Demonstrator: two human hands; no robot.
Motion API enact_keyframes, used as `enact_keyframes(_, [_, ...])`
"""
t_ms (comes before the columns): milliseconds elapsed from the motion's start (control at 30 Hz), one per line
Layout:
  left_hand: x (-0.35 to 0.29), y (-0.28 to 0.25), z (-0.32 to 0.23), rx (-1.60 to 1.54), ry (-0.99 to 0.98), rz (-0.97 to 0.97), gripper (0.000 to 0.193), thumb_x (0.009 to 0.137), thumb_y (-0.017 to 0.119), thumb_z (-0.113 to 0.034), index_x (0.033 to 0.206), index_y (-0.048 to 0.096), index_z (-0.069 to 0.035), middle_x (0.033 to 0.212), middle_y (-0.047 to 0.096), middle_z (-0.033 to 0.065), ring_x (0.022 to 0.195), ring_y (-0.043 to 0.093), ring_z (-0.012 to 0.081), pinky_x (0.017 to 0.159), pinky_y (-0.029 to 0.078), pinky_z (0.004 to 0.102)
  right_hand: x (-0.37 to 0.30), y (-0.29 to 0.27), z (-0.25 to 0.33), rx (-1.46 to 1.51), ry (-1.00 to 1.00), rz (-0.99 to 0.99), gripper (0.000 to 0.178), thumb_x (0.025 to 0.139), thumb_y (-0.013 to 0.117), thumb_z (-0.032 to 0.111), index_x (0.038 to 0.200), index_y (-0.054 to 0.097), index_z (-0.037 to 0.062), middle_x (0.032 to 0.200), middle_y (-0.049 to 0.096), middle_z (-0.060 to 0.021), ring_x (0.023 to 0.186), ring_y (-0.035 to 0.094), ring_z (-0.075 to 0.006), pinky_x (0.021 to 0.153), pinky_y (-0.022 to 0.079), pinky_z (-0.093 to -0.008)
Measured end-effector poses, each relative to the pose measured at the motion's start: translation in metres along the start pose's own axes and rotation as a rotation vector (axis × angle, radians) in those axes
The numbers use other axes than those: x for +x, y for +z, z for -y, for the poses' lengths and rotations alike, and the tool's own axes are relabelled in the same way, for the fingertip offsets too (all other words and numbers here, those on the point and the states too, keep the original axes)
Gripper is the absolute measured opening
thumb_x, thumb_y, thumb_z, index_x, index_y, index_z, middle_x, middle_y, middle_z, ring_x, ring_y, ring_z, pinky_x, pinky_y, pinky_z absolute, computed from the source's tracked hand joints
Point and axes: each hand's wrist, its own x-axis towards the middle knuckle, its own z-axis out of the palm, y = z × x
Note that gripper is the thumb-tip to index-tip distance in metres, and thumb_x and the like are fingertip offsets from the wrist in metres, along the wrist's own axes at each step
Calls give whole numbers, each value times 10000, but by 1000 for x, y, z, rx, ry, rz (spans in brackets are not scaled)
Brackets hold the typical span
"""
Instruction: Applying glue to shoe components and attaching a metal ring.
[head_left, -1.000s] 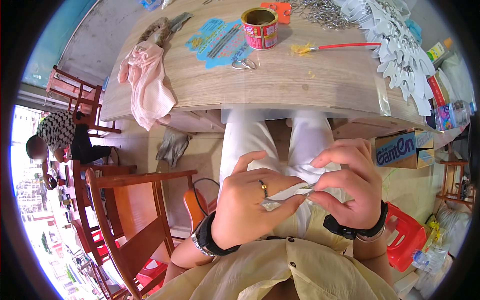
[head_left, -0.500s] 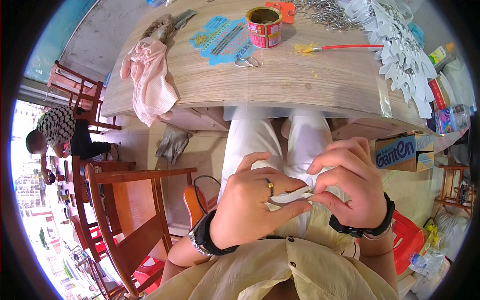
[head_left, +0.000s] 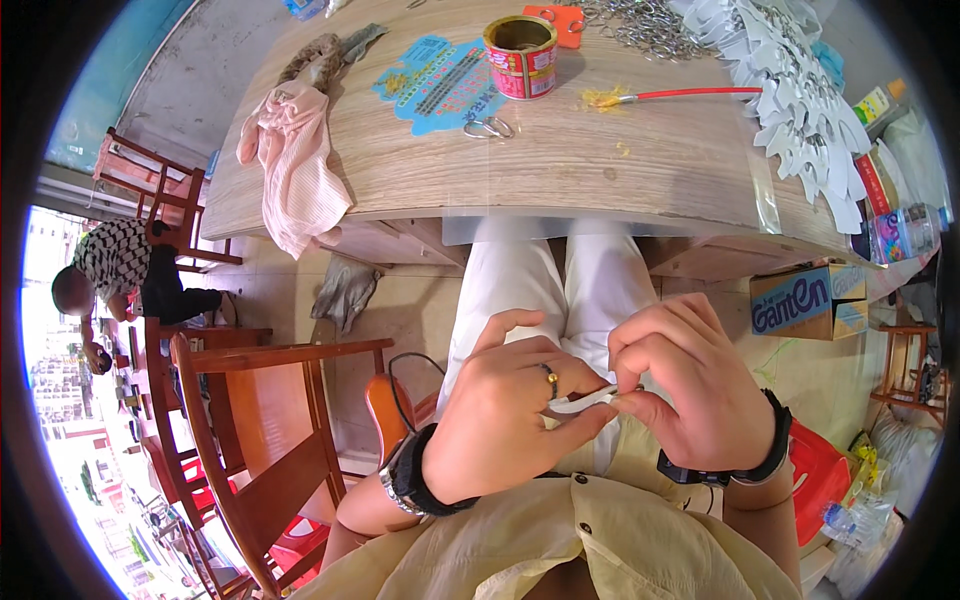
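Observation:
Over my lap, my left hand (head_left: 510,415) is closed, holding a thin white flat piece (head_left: 578,403) between thumb and fingers. My right hand (head_left: 690,390) is also closed, its thumb and fingertips pinched together at the right end of that piece. Something small and greyish shows by the right fingertips, too hidden to name. On the table ahead lie two metal rings (head_left: 488,128), beside a red and gold tin (head_left: 521,70). A brush with a red handle (head_left: 695,92) has yellow-smeared bristles. White cut pieces (head_left: 810,140) with metal fittings are heaped at the right.
The wooden table (head_left: 600,170) has a pink cloth (head_left: 300,170), a blue printed card (head_left: 440,90), an orange card (head_left: 560,25) and piled metal rings (head_left: 640,30). A wooden chair (head_left: 270,400) stands left, a carton (head_left: 800,305) right. Another person (head_left: 115,250) bends over at far left.
My right hand's fingers have drawn together and closed in on the white piece's end. My left hand keeps its hold. The view has shifted slightly.

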Motion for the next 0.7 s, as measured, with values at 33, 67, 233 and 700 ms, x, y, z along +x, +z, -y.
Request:
enact_keyframes(33, [0, 1, 0, -1, 7, -2, 170, 654, 820, -98, 720, 665, -74, 701, 679, 22, 656, 631, 170, 990, 392, 450, 0, 0, -1, 13, 10, 2, 196, 774, 646, 41, 892, 490, 58, 927, 552, -60, 826, 535, -268, 803, 370, -386])
enact_keyframes(67, [1, 1, 0, -1, 14, -5, 172, 652, 821, -97, 720, 664, -75, 695, 675, 20, 652, 628, 169, 986, 395, 450, 0, 1, -1, 25, 21, 4, 203, 774, 648, 41, 898, 488, 53, 923, 554, -63, 816, 537, -274, 799, 373, -383])
enact_keyframes(233, [2, 3, 0, -26, 15, 6, 164, 654, 812, -88, 722, 664, -66, 682, 661, 17, 654, 621, 170, 970, 408, 438, -2, 0, -4, 135, 76, 36, 222, 767, 662, 37, 913, 495, 54, 877, 567, -60, 803, 547, -282, 774, 387, -376])
enact_keyframes(700, [-1, 1, 7, -378, -63, 93, 124, 703, 754, -14, 819, 710, -24, 734, 668, 72, 705, 611, 205, 864, 418, 358, -8, 9, -16, 829, 377, 16, 211, 812, 746, 100, 892, 571, 11, 785, 591, -10, 733, 550, -97, 703, 454, -261])
